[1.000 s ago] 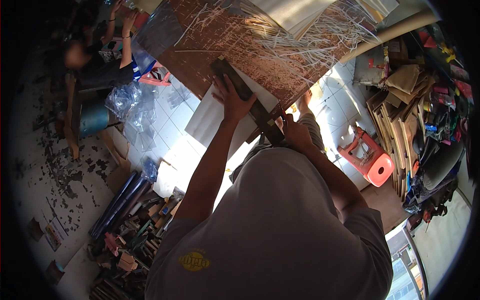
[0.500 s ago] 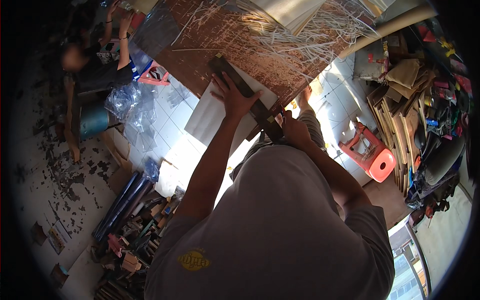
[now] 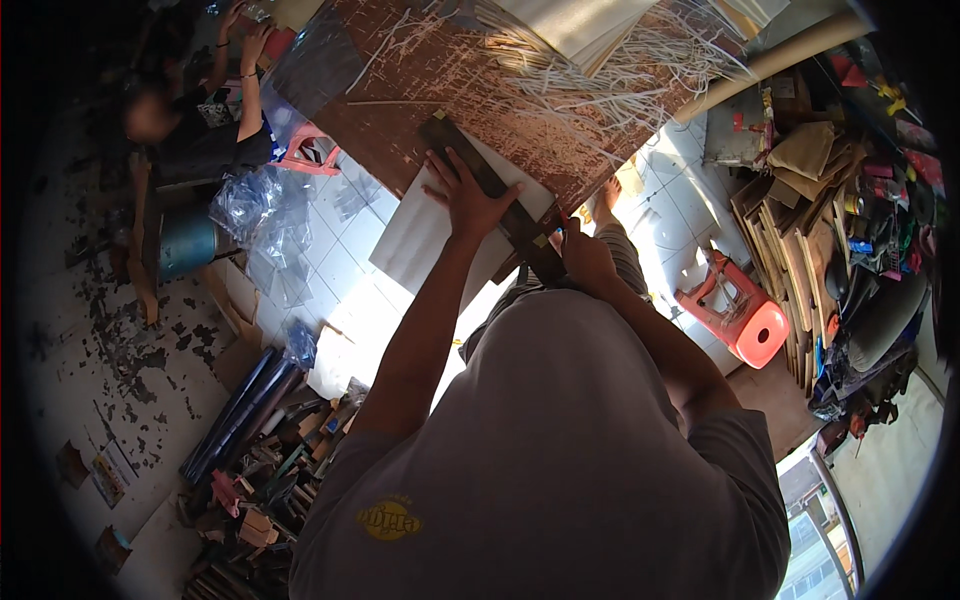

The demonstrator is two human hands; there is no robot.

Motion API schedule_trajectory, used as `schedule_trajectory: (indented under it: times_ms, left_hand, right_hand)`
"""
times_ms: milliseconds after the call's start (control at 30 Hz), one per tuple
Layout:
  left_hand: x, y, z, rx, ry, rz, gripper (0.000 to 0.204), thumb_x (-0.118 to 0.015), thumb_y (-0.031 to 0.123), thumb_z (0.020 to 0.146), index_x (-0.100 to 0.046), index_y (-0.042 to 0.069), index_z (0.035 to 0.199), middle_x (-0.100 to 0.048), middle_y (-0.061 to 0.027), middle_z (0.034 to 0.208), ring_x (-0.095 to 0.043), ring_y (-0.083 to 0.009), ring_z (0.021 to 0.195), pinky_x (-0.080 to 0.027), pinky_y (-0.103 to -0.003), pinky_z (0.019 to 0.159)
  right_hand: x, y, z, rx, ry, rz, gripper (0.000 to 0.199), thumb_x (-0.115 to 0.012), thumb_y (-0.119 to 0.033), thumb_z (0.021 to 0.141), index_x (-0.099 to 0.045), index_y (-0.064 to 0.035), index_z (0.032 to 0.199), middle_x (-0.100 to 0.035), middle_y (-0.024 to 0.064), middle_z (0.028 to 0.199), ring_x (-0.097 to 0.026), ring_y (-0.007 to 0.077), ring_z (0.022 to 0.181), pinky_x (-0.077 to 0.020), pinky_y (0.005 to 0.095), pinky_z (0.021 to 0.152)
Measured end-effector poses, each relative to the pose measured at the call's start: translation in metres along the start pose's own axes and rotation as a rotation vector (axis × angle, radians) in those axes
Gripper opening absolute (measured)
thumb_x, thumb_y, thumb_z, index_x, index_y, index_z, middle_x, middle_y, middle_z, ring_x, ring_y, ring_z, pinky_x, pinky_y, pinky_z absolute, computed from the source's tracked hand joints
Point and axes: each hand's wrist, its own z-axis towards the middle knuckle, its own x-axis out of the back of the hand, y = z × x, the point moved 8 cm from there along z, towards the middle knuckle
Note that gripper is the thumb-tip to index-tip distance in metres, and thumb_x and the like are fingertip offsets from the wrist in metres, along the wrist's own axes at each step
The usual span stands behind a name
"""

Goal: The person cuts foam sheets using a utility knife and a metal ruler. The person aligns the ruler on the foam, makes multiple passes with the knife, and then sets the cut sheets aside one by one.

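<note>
Bench: brown wooden tabletop (image 3: 380, 140) at 12 o'clock, surface scored and abraded, flecked with pale reddish scratches. On its 1 o'clock side, a loose tangle of thin whitish strips (image 3: 650, 95) – curled, springy-looking – beside a stack of smooth cream sheets (image 3: 580, 25) with crisp edges. A long, tan cylindrical tube (image 3: 780, 65) lies out toward 2 o'clock.

Workpiece: flat, matte white sheet (image 3: 405, 245), straight-edged, just off centre toward 11 o'clock; part rests on the tabletop, part overhangs its near edge. Across it lies a rigid dark bar (image 3: 505, 215), long and narrow, aligned roughly 11 to 5 o'clock, with small yellowish patches toward both ends.

Hands: left hand (image 3: 470, 203) palm down on the bar, unclenched; thumb laid across toward 2 o'clock, fingers fanned toward 11 along the bar's edge and the sheet. Left forearm rises from 7 o'clock, nearly straight. Right hand (image 3: 590, 260) sits just beside the bar's 5 o'clock end, fingers curled round a slim tool (image 3: 564, 217), reddish at the tip – most of it hidden, type cannot be told. Right elbow is bent, out at 4 o'clock.

Surroundings: glossy red plastic stool (image 3: 755, 330) at 3 o'clock; crinkled clear plastic film (image 3: 265, 225) at 10
</note>
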Motion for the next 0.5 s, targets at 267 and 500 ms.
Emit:
schedule_trajectory:
  times_ms: [267,500]
  left_hand:
    - [-0.001,0.000,-0.001,-0.002,-0.006,-0.007,0.158,-0.080,0.081,0.067,0.011,-0.004,0.164,0.019,-0.0344,0.169,0.021,-0.0460,0.158,0.011,-0.077,0.116]
    - [0.004,-0.002,-0.002,-0.034,0.037,-0.034,0.155,-0.083,0.077,0.068,0.006,-0.005,0.165,0.016,-0.0353,0.169,0.018,-0.0475,0.159,0.011,-0.078,0.115]
  right_hand:
    - [0.010,0.008,-0.004,-0.002,0.035,0.036,0.029,-0.051,-0.023,0.105,-0.044,0.0028,0.116,-0.071,0.0224,0.074,-0.073,0.0418,0.067,-0.0592,0.0530,0.058]
    - [0.026,0.022,-0.006,-0.035,0.124,0.167,0.034,-0.057,-0.031,0.106,-0.046,-0.0005,0.115,-0.072,0.0220,0.075,-0.073,0.0413,0.066,-0.0577,0.0529,0.058]
